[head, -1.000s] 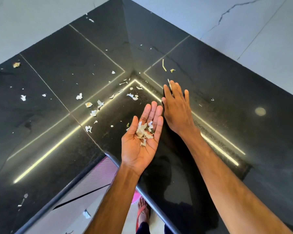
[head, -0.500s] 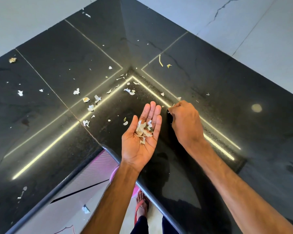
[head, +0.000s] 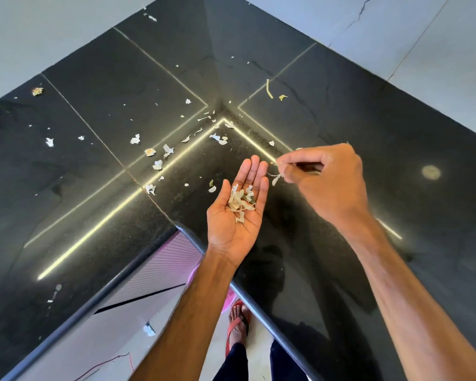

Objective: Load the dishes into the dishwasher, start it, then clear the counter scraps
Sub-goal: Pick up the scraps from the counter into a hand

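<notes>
Head view. Cradles a heap of scraps [head: 241, 202] in the flat, upturned left hand [head: 231, 232]; pinches a single scrap [head: 276, 179] in the right hand [head: 327, 185], above the counter [head: 94, 188] near its front corner.

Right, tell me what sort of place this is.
Probably a home kitchen: a polished black stone corner countertop, pale marble-look wall tiles behind it, and papery peel scraps strewn across it. The right hand pinches a peel scrap beside the left hand, whose open palm carries a small pile.
</notes>
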